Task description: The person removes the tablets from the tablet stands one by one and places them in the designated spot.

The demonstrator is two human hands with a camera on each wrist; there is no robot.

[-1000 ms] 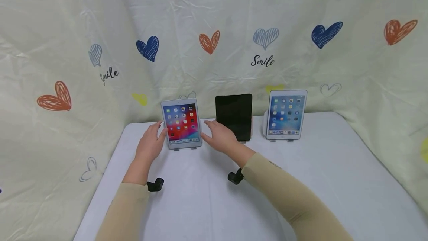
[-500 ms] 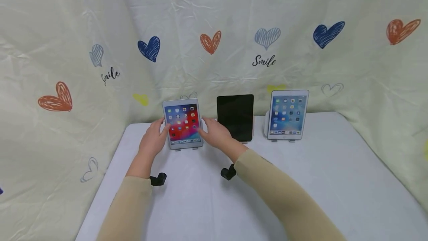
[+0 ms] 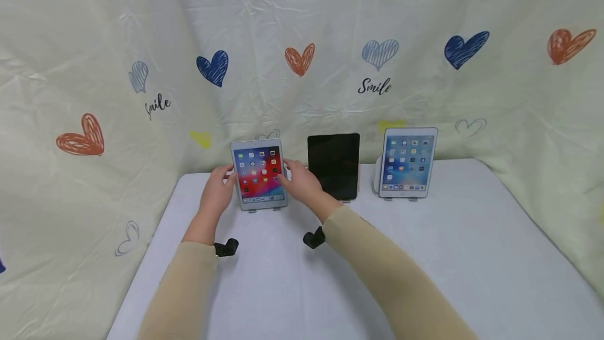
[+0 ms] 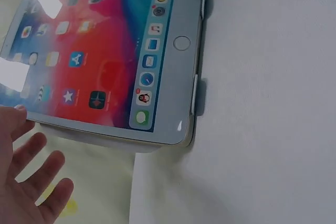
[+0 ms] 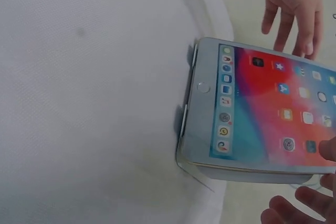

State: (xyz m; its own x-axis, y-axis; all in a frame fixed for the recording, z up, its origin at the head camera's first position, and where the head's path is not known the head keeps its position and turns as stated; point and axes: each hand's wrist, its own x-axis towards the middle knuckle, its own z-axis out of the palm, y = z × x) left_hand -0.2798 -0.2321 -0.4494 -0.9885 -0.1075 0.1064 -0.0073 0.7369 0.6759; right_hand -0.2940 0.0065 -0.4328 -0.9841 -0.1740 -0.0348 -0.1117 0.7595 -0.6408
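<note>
In the head view a white tablet [image 3: 259, 174] with a lit red-and-blue screen leans on a stand at the table's left rear. My left hand [image 3: 217, 191] is at its left edge. In the left wrist view, the left thumb [image 4: 14, 116] meets the tablet's edge while the other fingers spread loosely below. On the opposite side is my right hand [image 3: 302, 183]. Its thumb [image 5: 329, 149] overlaps the screen's edge in the right wrist view, with loosely bent fingers [image 5: 314, 201] beyond the edge. Whether that thumb presses the glass cannot be told.
A dark-screened tablet [image 3: 333, 167] stands in the middle and another lit white tablet [image 3: 408, 162] to its right, both on stands. A white cloth covers the table [image 3: 302, 277]. Behind hangs a cream curtain [image 3: 264, 20] printed with hearts.
Both hands have closed in on the left tablet's sides. The right hand has moved left, its thumb now over the screen's edge. The tablet stays on its stand; the view has shifted slightly.
</note>
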